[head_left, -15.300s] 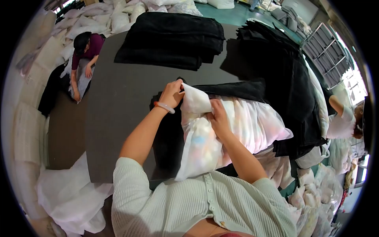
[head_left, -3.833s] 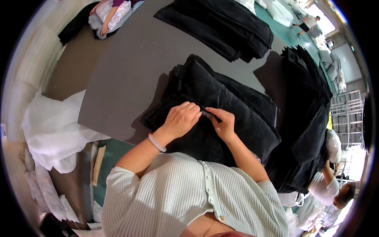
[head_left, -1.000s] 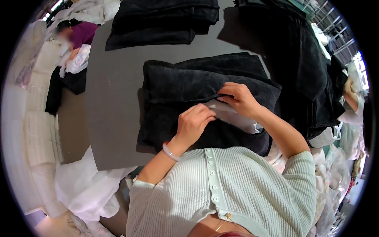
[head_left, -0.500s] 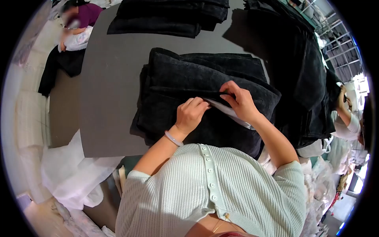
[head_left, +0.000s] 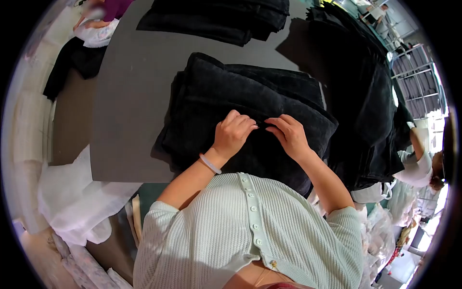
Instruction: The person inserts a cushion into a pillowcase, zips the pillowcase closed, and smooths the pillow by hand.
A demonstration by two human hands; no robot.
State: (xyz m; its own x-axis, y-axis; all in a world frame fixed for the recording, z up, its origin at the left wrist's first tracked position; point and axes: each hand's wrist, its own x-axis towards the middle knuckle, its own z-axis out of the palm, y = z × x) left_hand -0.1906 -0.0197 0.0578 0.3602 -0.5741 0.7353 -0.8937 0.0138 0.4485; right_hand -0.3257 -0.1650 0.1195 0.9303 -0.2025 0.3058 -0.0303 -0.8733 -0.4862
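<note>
A pile of folded black velvety garments (head_left: 240, 86) lies in front of me on the grey table; their exact kind cannot be told. My left hand (head_left: 233, 132), with a pale bangle on its wrist, is closed on the near part of the top garment, fingertips pinching the cloth. Close to its right, my right hand (head_left: 290, 136) also pinches the black cloth between thumb and fingers. Only a small gap separates the two sets of fingertips, and the bit of cloth held there is mostly hidden.
More folded black garments (head_left: 211, 21) lie at the table's (head_left: 125, 96) far side. A tall heap of black garments (head_left: 358, 96) stands to the right. White sheeting (head_left: 82, 202) hangs at the lower left. Other people are at the far left and right, with racks (head_left: 416, 72) behind.
The pale inner lining that showed between my hands is now out of sight, with black cloth over it. My right hand has come down slightly, level with the left. The view has shifted a little.
</note>
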